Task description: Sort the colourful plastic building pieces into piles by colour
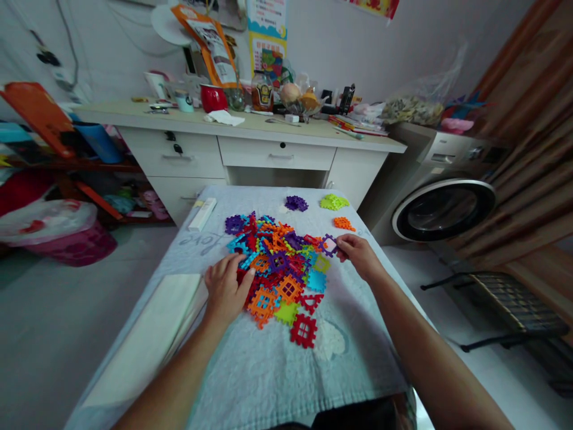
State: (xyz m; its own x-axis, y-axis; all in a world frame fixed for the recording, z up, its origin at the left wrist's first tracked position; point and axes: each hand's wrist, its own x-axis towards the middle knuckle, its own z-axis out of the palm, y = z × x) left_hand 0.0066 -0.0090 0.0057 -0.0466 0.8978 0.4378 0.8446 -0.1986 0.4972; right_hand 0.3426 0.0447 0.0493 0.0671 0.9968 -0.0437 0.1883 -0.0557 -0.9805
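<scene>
A heap of flat interlocking plastic tiles [277, 269] in red, orange, blue, green and purple lies in the middle of a small table covered by a pale cloth [268, 370]. My left hand [226, 289] rests on the heap's left edge, fingers curled down onto the tiles. My right hand [358, 254] pinches a purple tile [329, 245] at the heap's right edge. Farther back lie three sorted groups: purple tiles [296, 203], green tiles [333, 202] and orange tiles [344, 224].
A white box [202, 214] lies at the table's back left, a pale flat board [147, 334] along its left edge. Behind stands a cluttered white desk [250, 143]. A washing machine [441, 197] is at the right, a pink bin [67, 242] at the left.
</scene>
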